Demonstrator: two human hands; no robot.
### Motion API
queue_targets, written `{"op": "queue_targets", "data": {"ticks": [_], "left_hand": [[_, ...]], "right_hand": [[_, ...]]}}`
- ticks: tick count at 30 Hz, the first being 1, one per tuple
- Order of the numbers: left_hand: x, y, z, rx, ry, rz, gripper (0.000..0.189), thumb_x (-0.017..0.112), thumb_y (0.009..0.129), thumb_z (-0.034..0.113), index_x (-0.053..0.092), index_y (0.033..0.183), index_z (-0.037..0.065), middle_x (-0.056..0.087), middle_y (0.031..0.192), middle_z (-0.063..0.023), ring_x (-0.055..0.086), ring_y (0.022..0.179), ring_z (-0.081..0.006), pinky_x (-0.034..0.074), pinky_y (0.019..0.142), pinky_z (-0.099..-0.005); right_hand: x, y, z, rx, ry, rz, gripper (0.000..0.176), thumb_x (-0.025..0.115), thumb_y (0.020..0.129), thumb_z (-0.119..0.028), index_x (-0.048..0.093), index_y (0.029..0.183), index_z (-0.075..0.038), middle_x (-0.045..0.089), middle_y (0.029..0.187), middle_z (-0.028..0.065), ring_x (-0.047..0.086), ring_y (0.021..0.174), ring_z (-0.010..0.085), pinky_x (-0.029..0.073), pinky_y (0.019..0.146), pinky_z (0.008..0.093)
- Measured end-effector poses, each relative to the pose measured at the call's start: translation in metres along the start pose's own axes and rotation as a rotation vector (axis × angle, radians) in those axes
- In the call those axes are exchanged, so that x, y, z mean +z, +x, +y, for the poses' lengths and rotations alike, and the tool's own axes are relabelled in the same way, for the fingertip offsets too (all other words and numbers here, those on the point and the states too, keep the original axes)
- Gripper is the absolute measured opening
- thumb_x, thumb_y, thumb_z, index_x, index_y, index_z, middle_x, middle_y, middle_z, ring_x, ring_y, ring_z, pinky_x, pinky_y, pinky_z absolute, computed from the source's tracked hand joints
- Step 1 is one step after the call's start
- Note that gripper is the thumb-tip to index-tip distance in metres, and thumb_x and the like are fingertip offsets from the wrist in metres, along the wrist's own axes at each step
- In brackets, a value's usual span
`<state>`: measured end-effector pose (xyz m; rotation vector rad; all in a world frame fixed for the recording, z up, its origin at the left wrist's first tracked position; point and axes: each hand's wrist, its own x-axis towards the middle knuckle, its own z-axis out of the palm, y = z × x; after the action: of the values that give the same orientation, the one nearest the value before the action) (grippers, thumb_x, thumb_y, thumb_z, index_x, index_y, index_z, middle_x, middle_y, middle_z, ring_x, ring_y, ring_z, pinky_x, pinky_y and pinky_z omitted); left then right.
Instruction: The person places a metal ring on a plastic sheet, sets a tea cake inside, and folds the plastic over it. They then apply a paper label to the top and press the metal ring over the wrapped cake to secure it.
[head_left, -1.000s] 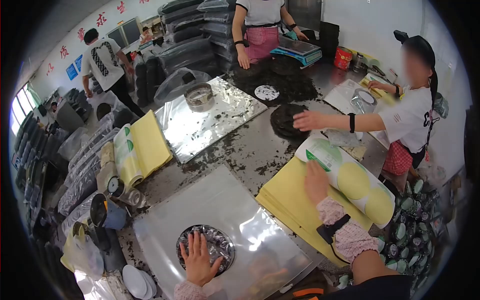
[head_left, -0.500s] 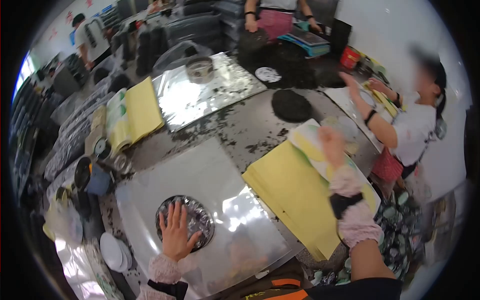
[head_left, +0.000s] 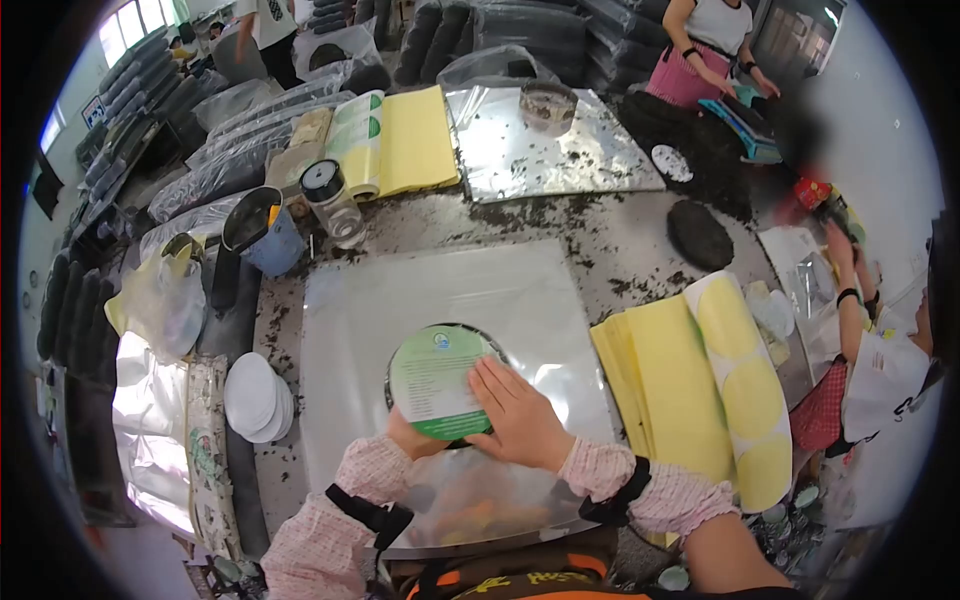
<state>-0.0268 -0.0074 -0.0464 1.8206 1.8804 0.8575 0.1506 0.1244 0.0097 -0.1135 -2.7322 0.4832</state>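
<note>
A round green-and-white printed label (head_left: 435,385) covers most of a dark disc (head_left: 462,332), whose rim shows behind it. The disc was seen earlier under shiny clear wrap. Stretched across the label's right edge are the fingers of my right hand (head_left: 522,418), the thumb lower down. My left hand (head_left: 412,436) is at the label's lower left edge, its fingers hidden beneath, so its grip cannot be made out. Underneath is a stack of clear plastic sheets (head_left: 350,330). At right lie yellow backing sheets (head_left: 665,375) and a strip of round labels (head_left: 728,345).
White round discs (head_left: 250,398) lie at left, near a blue cup (head_left: 272,235) and a glass jar (head_left: 335,210). Another dark disc (head_left: 700,236) lies beyond, amid scattered dark crumbs. Co-workers (head_left: 885,370) stand at the right and the back.
My right hand has come from the label strip to the disc with a round label. My left hand, earlier spread on the disc, is now partly under the label. The view has turned right.
</note>
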Motion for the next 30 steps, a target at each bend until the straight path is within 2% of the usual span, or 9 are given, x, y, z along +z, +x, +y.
{"op": "queue_targets", "data": {"ticks": [2, 5, 8, 12, 17, 18, 21, 24, 30], "left_hand": [[-0.011, 0.001, 0.007, -0.014, 0.213, -0.044, 0.056, 0.06, 0.094, 0.036, 0.047, 0.145, 0.018, 0.048, 0.148, -0.0069, 0.045, 0.136, -0.026, 0.032, 0.115, -0.0439], [-0.016, 0.008, 0.013, 0.064, 0.035, 0.036, 0.057, 0.06, 0.095, 0.032, 0.044, 0.146, 0.014, 0.051, 0.145, -0.0066, 0.048, 0.133, -0.0236, 0.033, 0.114, -0.044], [-0.01, 0.009, 0.02, -0.281, -1.293, 0.055, 0.057, 0.06, 0.095, 0.023, 0.041, 0.148, 0.011, 0.051, 0.144, -0.0093, 0.047, 0.134, -0.0255, 0.034, 0.114, -0.0455], [-0.009, -0.001, 0.005, -0.098, -0.262, 0.31, 0.059, 0.062, 0.092, 0.016, 0.04, 0.146, 0.005, 0.048, 0.146, -0.0118, 0.045, 0.135, -0.0287, 0.036, 0.113, -0.0472], [-0.048, 0.011, 0.023, 0.262, 0.406, 0.417, 0.061, 0.064, 0.089, 0.022, 0.044, 0.144, 0.005, 0.038, 0.155, -0.0144, 0.04, 0.141, -0.0323, 0.034, 0.112, -0.0519], [-0.046, 0.021, 0.026, 0.319, 0.439, 0.226, 0.061, 0.062, 0.087, 0.03, 0.049, 0.14, 0.001, 0.039, 0.153, -0.0166, 0.032, 0.145, -0.0329, 0.031, 0.114, -0.0508], [-0.051, 0.045, 0.027, 0.114, 0.328, -0.081, 0.067, 0.057, 0.09, 0.041, 0.047, 0.143, 0.001, 0.039, 0.154, -0.0145, 0.031, 0.146, -0.0316, 0.022, 0.118, -0.0524], [-0.043, 0.045, 0.016, 0.06, 0.26, -0.109, 0.07, 0.054, 0.091, 0.046, 0.045, 0.145, 0.002, 0.038, 0.155, -0.0146, 0.03, 0.146, -0.0318, 0.015, 0.12, -0.053], [-0.033, 0.046, 0.008, 0.052, 0.283, -0.108, 0.068, 0.053, 0.09, 0.04, 0.043, 0.146, 0.002, 0.037, 0.155, -0.0158, 0.028, 0.147, -0.0342, 0.014, 0.12, -0.0554]], "right_hand": [[-0.012, 0.004, -0.004, -0.028, -0.075, -0.132, 0.087, 0.058, 0.089, -0.059, 0.04, 0.144, 0.006, 0.045, 0.146, 0.0249, 0.039, 0.14, 0.0375, 0.025, 0.118, 0.0512], [-0.02, 0.022, 0.003, 0.016, 0.083, -0.039, 0.087, 0.052, 0.092, -0.059, 0.036, 0.146, 0.006, 0.042, 0.148, 0.0247, 0.035, 0.143, 0.0378, 0.02, 0.118, 0.0546], [0.011, 0.06, 0.013, 0.255, 0.777, 0.108, 0.085, 0.05, 0.094, -0.058, 0.032, 0.149, 0.005, 0.035, 0.152, 0.0268, 0.029, 0.146, 0.0365, 0.015, 0.119, 0.0572], [0.027, 0.06, 0.004, 0.013, 0.25, -0.013, 0.076, 0.048, 0.096, -0.052, 0.03, 0.153, -0.005, 0.027, 0.158, 0.0238, 0.019, 0.149, 0.0391, 0.01, 0.117, 0.0639], [0.035, 0.064, -0.006, -0.021, -0.075, -0.351, 0.071, 0.05, 0.094, -0.048, 0.031, 0.155, -0.016, 0.02, 0.162, 0.0183, 0.013, 0.15, 0.0428, 0.006, 0.114, 0.0704], [0.033, 0.069, -0.01, -0.012, -0.079, -0.303, 0.07, 0.05, 0.093, -0.047, 0.033, 0.155, -0.02, 0.018, 0.163, 0.0179, 0.009, 0.15, 0.0427, 0.004, 0.116, 0.0679], [0.033, 0.074, -0.011, 0.02, -0.013, -0.31, 0.068, 0.05, 0.092, -0.046, 0.034, 0.154, -0.021, 0.017, 0.163, 0.0177, 0.009, 0.15, 0.0434, 0.004, 0.116, 0.0669], [0.041, 0.075, -0.004, 0.049, 0.093, -0.346, 0.067, 0.05, 0.092, -0.045, 0.035, 0.153, -0.021, 0.016, 0.164, 0.0174, 0.009, 0.149, 0.044, 0.005, 0.117, 0.0659], [0.06, 0.066, 0.0, 0.102, 0.147, -0.264, 0.065, 0.051, 0.092, -0.043, 0.038, 0.151, -0.023, 0.015, 0.164, 0.0169, 0.008, 0.149, 0.0453, 0.005, 0.118, 0.0639]]}}
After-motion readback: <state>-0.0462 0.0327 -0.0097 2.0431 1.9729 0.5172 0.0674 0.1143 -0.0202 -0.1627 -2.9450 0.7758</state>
